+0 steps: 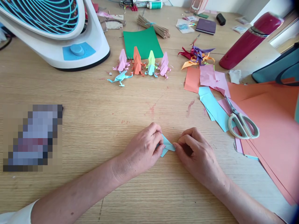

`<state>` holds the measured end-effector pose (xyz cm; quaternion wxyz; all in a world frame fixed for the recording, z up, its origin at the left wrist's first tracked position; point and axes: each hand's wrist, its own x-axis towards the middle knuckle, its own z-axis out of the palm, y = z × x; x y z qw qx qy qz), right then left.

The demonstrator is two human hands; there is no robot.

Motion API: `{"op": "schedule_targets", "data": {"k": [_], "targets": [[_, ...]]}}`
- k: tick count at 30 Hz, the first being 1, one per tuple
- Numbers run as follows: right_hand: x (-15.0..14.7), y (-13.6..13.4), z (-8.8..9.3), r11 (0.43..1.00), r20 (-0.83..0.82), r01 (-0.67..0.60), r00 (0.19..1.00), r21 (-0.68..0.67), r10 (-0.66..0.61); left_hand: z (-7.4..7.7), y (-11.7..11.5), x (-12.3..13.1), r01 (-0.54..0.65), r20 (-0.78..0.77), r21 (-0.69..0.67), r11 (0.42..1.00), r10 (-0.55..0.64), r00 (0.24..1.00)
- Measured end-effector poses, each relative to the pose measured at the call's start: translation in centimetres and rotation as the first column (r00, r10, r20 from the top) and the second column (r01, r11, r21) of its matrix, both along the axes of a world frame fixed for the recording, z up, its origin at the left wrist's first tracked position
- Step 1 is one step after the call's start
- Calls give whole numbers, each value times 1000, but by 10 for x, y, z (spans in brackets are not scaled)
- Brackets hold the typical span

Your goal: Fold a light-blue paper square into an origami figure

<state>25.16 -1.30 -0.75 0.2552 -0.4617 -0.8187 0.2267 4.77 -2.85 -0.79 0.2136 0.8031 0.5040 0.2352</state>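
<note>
While my left fingers [159,151] grip a folded light-blue origami paper [166,145] low over the counter [93,124], my right fingers [181,151] pinch its pointed tip. Origami figures [137,63] stand beyond, near the fan [93,51]; scissors [236,113] lie rightward on coloured paper [213,107].

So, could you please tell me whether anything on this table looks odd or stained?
Yes: reddish smears mark the wooden tabletop between the origami figures and the left hand and right hand. They look odd against the pale grain, though their cause isn't visible.
</note>
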Motion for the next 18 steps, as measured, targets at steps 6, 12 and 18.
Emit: {"op": "schedule_targets", "data": {"k": [6,12,18], "targets": [[-1,1,0,1000,-2,0,1000,21,0,-1,1,3,-33,-55,14,999,34,998],[0,3,0,999,-9,8,1000,39,-8,0,1,4,-38,-93,32,999,41,995],[1,4,-1,1000,-22,24,999,-13,-24,2,1,3,1,-112,16,1000,1,994]]}}
